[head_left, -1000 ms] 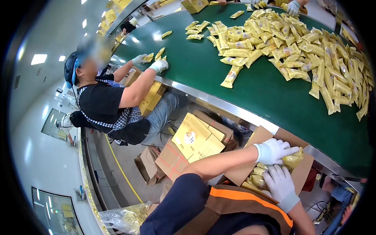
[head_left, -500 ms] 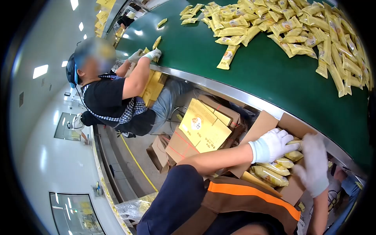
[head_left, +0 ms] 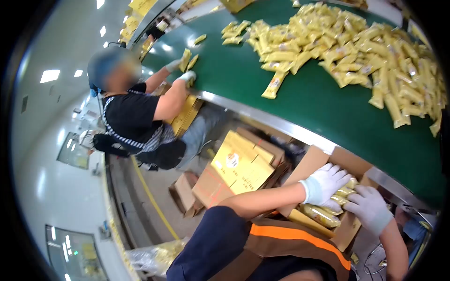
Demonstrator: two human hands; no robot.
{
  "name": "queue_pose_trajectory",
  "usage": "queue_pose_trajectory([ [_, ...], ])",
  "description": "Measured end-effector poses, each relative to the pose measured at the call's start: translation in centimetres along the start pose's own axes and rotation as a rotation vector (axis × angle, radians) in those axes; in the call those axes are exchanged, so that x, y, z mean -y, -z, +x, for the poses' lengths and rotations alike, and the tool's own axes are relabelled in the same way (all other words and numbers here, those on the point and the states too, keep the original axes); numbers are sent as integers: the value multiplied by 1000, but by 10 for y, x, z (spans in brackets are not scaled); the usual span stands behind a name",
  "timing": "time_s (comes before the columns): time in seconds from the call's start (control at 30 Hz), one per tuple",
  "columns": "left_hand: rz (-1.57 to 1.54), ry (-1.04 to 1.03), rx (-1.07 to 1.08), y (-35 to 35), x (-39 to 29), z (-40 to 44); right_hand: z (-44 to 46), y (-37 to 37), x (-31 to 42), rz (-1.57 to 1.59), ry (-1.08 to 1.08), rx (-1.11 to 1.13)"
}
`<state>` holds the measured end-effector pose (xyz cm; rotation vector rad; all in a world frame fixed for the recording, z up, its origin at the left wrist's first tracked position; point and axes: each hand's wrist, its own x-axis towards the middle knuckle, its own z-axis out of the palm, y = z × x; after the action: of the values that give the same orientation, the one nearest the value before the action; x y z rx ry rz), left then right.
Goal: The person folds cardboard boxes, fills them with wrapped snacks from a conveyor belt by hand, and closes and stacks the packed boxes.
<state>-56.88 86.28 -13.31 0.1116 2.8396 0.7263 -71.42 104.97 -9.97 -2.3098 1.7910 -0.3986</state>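
Both my hands wear white gloves and are over an open cardboard box that holds several yellow wrapped packets. My left hand rests on the packets at the box's left side, its fingers spread and pointing right. At the right side, my right hand lies over the packets' ends and the box wall, fingers apart and pointing left. Neither hand is wrapped round a packet. Beyond the box, a large pile of the same yellow packets lies on the green belt.
A co-worker at the left handles packets on the belt. Flattened yellow cartons lie on brown boxes left of my box. The belt's metal edge runs behind my box. Clear plastic lies at the lower left.
My right hand has come down from its blurred, raised position onto the packets' right ends. My left hand has opened out flatter over the packets. The co-worker's hands have shifted at the belt.
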Motion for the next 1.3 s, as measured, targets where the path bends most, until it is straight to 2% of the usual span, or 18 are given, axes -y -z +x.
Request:
queue_pose_trajectory([
  [0.13, 17, -127, -88, -4, -3, -4, -9, -44, -13, -102, 146, -50],
  [0.17, -155, -154, -207, -8, 9, -7, -9, -39, -7, -68, 174, -153],
  [0.2, -334, -177, -302, -7, 20, -8, -11, -27, -2, -2, 148, -56],
  [0.33, -667, 118, -637, 54, 50, -38, 0, 88, 56, -127, 50, 39],
  [0.4, -1372, 204, -436, 53, 95, -42, 1, 146, 70, -140, -21, -58],
  [0.47, -420, 67, -33, 15, 148, -42, 4, 212, 83, -299, -116, -174],
  [0.53, -389, 89, -73, -26, 116, -47, 14, 268, 81, -355, -244, -344],
  [0.6, -73, 236, 38, -70, 81, -45, 28, 330, 65, -589, -326, -532],
  [0.67, 231, 172, -168, -123, 76, -49, 58, 398, 64, -550, -589, -590],
  [0.73, 127, 179, -146, -119, 77, -47, 94, 452, 60, -830, -683, -707],
  [0.87, 48, 174, -97, -110, 83, -43, 147, 534, -12, -969, -614, -903],
  [1.07, 105, 165, -197, -123, 93, -40, 201, 557, -162, -943, -710, -758],
  [1.13, 116, 160, -230, -123, 94, -36, 208, 532, -183, -1028, -526, -1067],
  [1.17, 130, 170, -247, -118, 92, -34, 217, 511, -170, -943, -599, -1131],
  [1.2, 130, 205, -259, -114, 88, -35, 210, 520, -197, -993, -485, -1041],
  [1.23, 133, 278, -267, -103, 82, -35, 205, 526, -234, -1417, -281, -951],
  [1.27, 134, 350, -275, -92, 76, -35, 200, 512, -235, -1264, -78, -859],
  [1.3, 44, 440, -228, -92, 75, -33, 192, 499, -258, -1352, 86, -989],
])
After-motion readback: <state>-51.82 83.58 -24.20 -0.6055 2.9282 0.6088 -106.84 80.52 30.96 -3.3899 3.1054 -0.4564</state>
